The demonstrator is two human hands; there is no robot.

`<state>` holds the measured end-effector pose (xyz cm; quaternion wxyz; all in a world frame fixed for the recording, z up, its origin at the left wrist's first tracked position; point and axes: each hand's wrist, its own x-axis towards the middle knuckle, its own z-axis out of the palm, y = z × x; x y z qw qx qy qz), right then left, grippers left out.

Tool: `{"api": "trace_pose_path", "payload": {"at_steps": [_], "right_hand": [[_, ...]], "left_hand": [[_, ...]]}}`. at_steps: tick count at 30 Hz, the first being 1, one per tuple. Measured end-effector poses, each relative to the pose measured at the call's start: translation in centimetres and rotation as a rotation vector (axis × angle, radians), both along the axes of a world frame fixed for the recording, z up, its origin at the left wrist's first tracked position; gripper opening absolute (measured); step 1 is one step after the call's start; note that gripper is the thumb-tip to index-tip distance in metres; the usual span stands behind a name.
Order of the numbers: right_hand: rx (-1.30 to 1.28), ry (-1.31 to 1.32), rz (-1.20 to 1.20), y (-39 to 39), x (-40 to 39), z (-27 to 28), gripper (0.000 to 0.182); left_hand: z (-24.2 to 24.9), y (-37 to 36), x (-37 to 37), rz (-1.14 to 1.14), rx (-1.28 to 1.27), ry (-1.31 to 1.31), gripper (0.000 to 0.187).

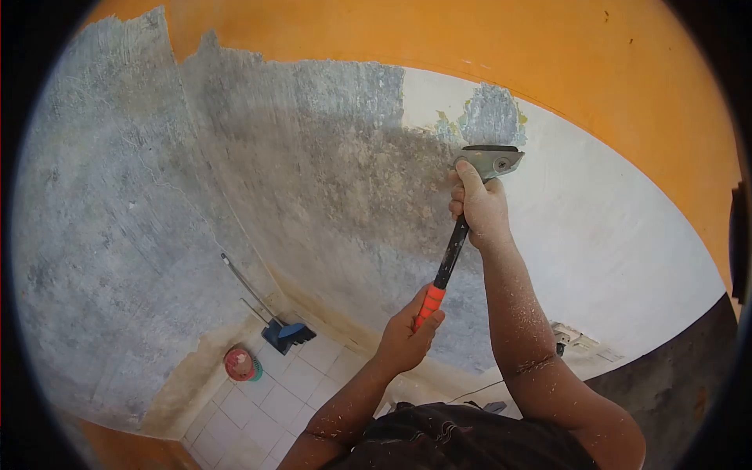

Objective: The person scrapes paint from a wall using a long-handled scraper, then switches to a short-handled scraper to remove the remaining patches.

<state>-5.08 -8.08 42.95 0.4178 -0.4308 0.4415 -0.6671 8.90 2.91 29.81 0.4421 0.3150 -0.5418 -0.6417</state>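
A long-handled wall scraper (450, 254) with a black shaft, an orange grip and a wide metal head is held up against the wall (376, 180). My right hand (480, 204) is closed round the shaft just below the head, its thumb pressed on the metal. Lower down, the orange grip is wrapped by my left hand (411, 333). The blade lies below a bare grey patch (492, 113) in the white paint (580, 196). Pale flakes and dust cover my right hand and forearm.
Orange paint (501, 35) runs along the wall's top. In the corner stand a broom (296, 334) with a blue dustpan (276, 337) and a red bucket (239, 363) on white floor tiles (286, 399). A wall outlet (562, 340) with something plugged in sits at the lower right.
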Motion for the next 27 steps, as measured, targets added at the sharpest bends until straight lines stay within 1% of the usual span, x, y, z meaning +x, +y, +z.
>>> {"api": "trace_pose_path", "payload": {"at_steps": [4,6,9,12,15,16,18,21,22,27], "right_hand": [[0.025,0.019,-0.023,0.3,0.2,0.8,0.028],[-0.054,-0.025,0.01,-0.6,0.1,0.4,0.029],[-0.027,0.01,-0.009,0.0,-0.2,-0.1,0.029],[-0.03,0.05,0.008,0.0,-0.1,0.4,0.031],[-0.047,0.004,-0.005,-0.1,0.4,0.8,0.031],[-0.044,0.001,-0.006,0.2,0.2,0.6,0.031],[0.024,0.02,-0.033,0.7,0.1,0.4,0.025],[0.004,0.027,0.03,0.1,0.2,1.2,0.024],[0.011,0.011,0.046,-0.2,0.1,1.2,0.03],[0.055,-0.015,0.003,0.7,0.0,0.7,0.028]], "left_hand": [[-0.4,-0.3,-0.2,0.008,-0.045,0.007,0.054],[-0.1,-0.5,-0.1,0.001,-0.02,0.003,0.054],[0.0,-0.1,-0.1,-0.001,0.013,-0.015,0.054],[-0.5,-0.4,-0.2,0.021,-0.015,-0.015,0.053],[0.6,-0.5,0.3,-0.013,0.025,0.012,0.054],[0.3,-0.2,0.3,-0.014,0.029,0.009,0.054],[-0.2,0.2,0.2,-0.001,0.006,-0.022,0.055],[0.4,0.2,-0.2,0.027,-0.042,-0.019,0.056],[0.7,0.4,-0.1,0.023,-0.036,-0.02,0.056],[1.2,1.2,0.5,0.003,-0.012,-0.065,0.055]]}}
